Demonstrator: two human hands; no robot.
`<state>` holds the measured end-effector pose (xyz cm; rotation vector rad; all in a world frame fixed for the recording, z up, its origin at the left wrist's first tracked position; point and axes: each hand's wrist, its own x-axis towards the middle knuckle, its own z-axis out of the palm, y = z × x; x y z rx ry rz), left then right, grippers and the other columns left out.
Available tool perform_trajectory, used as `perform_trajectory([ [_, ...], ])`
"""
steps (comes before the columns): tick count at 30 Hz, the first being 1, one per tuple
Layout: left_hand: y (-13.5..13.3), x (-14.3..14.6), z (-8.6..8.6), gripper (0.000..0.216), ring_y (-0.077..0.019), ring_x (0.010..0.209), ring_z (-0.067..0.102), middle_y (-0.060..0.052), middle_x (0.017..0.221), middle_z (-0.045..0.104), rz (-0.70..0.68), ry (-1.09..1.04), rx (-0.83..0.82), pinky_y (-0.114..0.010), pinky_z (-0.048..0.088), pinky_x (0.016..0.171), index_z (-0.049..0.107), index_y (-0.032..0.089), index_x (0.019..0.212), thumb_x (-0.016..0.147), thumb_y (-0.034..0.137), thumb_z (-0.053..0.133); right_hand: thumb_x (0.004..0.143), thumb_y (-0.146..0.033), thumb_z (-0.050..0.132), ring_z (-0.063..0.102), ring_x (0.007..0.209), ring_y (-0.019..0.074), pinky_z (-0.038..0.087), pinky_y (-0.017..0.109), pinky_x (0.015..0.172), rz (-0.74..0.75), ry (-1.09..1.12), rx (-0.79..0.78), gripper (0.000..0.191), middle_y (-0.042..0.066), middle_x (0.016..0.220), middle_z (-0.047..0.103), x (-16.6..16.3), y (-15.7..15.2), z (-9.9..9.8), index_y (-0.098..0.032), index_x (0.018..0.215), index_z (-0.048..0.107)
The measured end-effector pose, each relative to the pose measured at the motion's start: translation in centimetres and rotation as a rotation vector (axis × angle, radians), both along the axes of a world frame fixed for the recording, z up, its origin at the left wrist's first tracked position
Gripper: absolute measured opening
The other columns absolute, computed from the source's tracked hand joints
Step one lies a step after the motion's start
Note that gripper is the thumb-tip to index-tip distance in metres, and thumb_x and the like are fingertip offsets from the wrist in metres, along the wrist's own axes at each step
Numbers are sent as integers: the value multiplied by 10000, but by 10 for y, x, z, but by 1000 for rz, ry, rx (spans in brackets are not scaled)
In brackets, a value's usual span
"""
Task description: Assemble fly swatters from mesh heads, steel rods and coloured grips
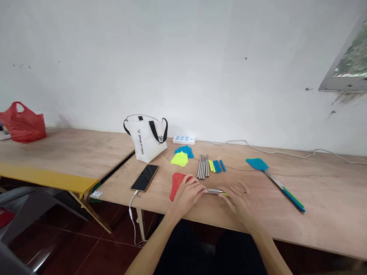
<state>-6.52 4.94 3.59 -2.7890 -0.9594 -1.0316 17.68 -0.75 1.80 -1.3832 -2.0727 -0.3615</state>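
Between my hands lies a fly swatter with a perforated red head [176,185], a shiny metal rod [214,191] and a yellow handle end. My left hand [190,191] is closed where the red head meets the rod, hiding that joint. On the handle end, my right hand [238,197] grips with its thumb and some fingers, covering most of the yellow part. Just beyond the hands are several metal rods [203,167], yellow grips [211,165] and blue grips [217,166]. Loose yellow swatter heads [179,159] overlap blue heads [188,150].
Assembled fly swatters [275,180] with blue and green parts lie to the right. A phone [144,177] on a charging cable and a white bag [149,140] are at left. A power strip [184,140] sits by the wall. A second table [66,149] holds a red plastic bag [25,123].
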Motion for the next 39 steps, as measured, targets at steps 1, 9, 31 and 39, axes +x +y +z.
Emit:
perform_trajectory([
  [1,-2,1,2,218,-171,934,630,12,882,731,-12,7,17,-414,359,1102,678,225,970,1047,335,507,1036,-380,472,671,901,202,288,461,1114,-4,-17,7,277,12,967,765,-4,-1,1,-316,1185,696],
  [9,4,-21,18,259,-170,924,631,5,901,748,-36,20,-2,-393,357,1065,710,239,977,1059,339,485,1032,-359,421,621,910,236,331,443,1007,-35,-40,11,329,29,956,773,32,2,2,-334,1057,748],
  [31,12,-59,36,327,-194,866,608,-11,859,750,57,31,-42,-425,344,1030,763,276,952,1047,416,483,950,-701,408,707,890,254,491,407,819,-125,157,-101,543,41,948,777,133,2,-11,-306,894,777],
  [39,-11,-2,19,277,-185,885,608,-12,813,717,-56,108,48,-389,375,951,724,268,1025,1065,332,457,1044,-485,379,714,890,220,499,369,839,97,42,-133,427,32,961,785,19,2,2,-321,1005,771],
])
